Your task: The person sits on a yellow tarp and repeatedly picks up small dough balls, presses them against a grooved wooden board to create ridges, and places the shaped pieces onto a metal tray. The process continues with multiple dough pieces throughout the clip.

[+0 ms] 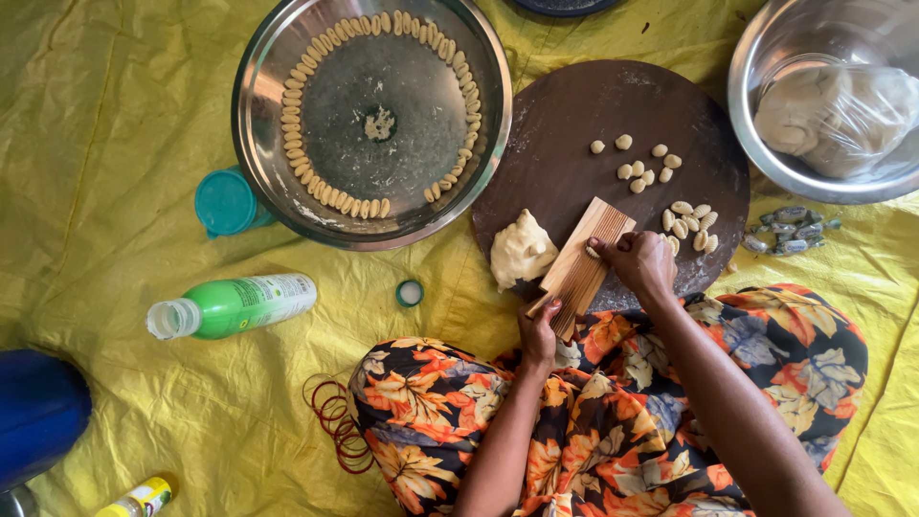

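— While the left hand (538,330) grips the near end of the ridged wooden paddle (580,265), what is the right doing?
— The right hand (643,263) is curled over the paddle's far end, fingertips pressing a small bit of dough against the ridges; I cannot tell how tight the pinch is.
— And beside them?
— One dough lump (521,251) lies on the round dark board (574,124), just left of the paddle. Beyond the right hand sit about sixteen small dough pieces (689,220), plain and ridged.
— Containers?
— Two steel bowls. The wide bowl (263,115), well beyond the left hand, holds a ring of shaped pieces, too many to count. The second bowl (766,57), beyond the right hand, holds dough in a clear bag (838,115).
— Anything else?
— One open green bottle (235,305) lies left of the left hand, its small cap (410,293) between them.
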